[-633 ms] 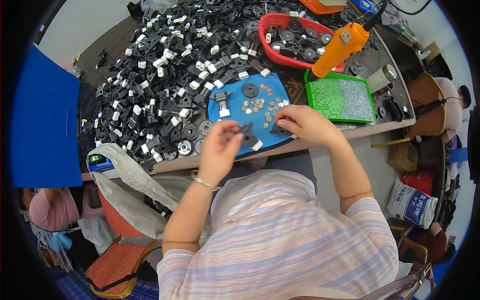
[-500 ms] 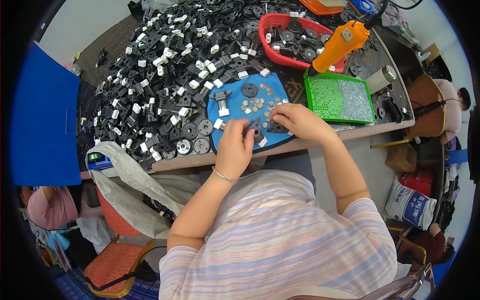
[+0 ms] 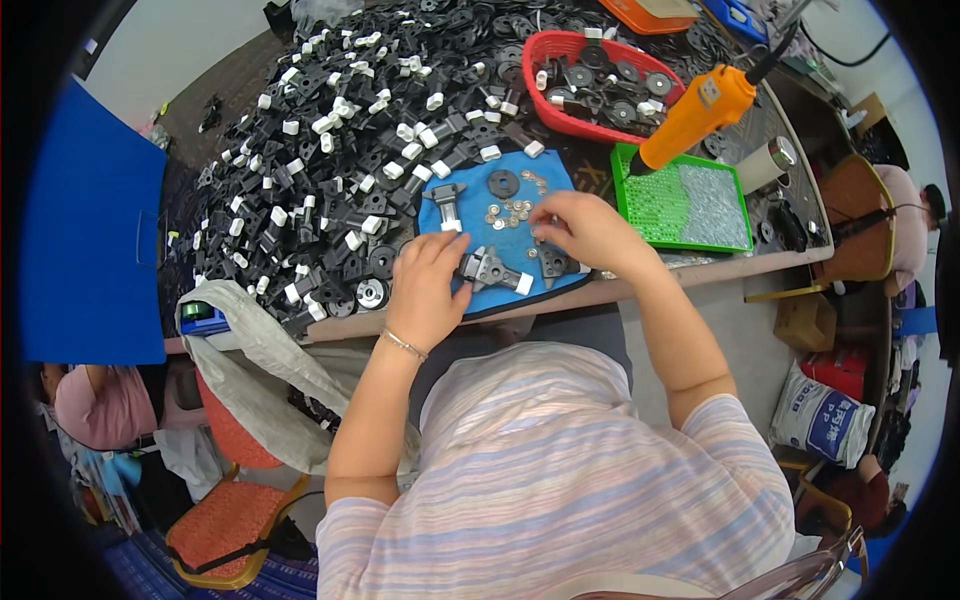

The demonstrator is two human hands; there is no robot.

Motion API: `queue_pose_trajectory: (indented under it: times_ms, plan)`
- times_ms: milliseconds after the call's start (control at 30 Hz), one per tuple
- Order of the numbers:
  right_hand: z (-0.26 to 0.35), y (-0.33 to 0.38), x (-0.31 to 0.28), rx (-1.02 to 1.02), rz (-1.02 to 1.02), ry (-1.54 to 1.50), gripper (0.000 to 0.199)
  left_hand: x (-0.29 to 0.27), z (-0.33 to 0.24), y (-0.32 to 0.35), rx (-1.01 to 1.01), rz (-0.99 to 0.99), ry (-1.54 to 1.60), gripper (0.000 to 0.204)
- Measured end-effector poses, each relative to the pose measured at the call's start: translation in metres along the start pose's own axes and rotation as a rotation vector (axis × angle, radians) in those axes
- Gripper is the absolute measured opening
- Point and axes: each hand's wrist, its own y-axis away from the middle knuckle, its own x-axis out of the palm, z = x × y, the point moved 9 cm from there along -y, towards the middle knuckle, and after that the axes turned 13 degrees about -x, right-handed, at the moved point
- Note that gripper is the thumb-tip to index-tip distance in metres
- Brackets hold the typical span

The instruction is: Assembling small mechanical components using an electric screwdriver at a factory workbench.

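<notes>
On the blue cloth [image 3: 470, 200] lies a black part with a white end [image 3: 497, 271], silver spots showing on its hub. My left hand [image 3: 425, 285] rests just left of it, fingers stretched flat and a little apart. Its fingertips come near the white tip of another black part [image 3: 446, 203]. My right hand [image 3: 592, 230] hovers over the right of the cloth with thumb and fingers pinched beside the small round metal pieces [image 3: 513, 212]. What the pinch holds, if anything, is hidden. A black disc [image 3: 503, 183] sits above those pieces, and another black part [image 3: 553, 262] lies below my right hand.
A large heap of black parts with white ends [image 3: 330, 150] covers the table's left and back. At right stand a red basket [image 3: 540, 95] of black discs, a green tray [image 3: 628, 215] of small silver pieces, a hanging orange power screwdriver [image 3: 697, 115] and a metal flask [image 3: 765, 165].
My left hand has moved left off the black part, which now lies uncovered on the cloth with its silver spots showing. My right hand has shifted slightly left toward the metal pieces.
</notes>
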Motion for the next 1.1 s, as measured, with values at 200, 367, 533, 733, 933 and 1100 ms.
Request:
queue_pose_trajectory:
  times_ms: [200,367,533,733,933,1100]
  plan:
    - [0.038,-0.06,0.024,-0.188,-0.031,0.188,0.024,0.005,0.006,-0.002,0.001,0.046,-0.012,0.053]
    - [0.025,-0.096,0.046,0.018,0.006,0.313,0.039,-0.035,0.017,0.006,-0.061,-0.182,-0.031,0.046]
    - [0.025,-0.095,0.044,-0.083,-0.07,0.135,0.029,-0.034,0.01,0.022,0.045,-0.314,-0.07,0.026]
    - [0.017,-0.084,0.052,-0.093,0.075,0.095,0.031,-0.001,0.0,0.029,0.101,-0.236,-0.038,0.033]
    - [0.02,-0.085,0.043,-0.131,-0.009,-0.015,0.032,-0.01,0.004,0.03,0.106,-0.162,-0.04,0.034]
    - [0.049,-0.08,0.03,-0.266,-0.114,0.176,0.033,-0.057,0.031,0.003,0.06,-0.343,-0.158,0.03]
